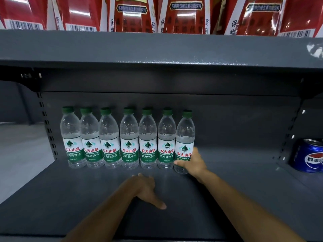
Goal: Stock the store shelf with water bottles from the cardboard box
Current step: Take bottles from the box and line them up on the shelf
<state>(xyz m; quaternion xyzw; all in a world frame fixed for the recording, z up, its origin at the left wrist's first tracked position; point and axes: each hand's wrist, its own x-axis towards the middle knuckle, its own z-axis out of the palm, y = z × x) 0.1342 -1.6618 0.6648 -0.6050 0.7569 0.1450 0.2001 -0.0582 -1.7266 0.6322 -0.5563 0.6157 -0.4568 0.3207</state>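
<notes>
On the grey metal store shelf, the right hand grips the seventh clear plastic, green-capped water bottle, upright at the right end of a row of six matching bottles. The left hand rests on the shelf, fingers loosely extended and holding nothing. A blue soda can stands well apart to the right.

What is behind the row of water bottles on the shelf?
Only the grey back panel shows behind the water bottles; no second row is visible, though the bottles cover the panel's lower part.

The blue can and red cartons are cut by the frame edges.
</notes>
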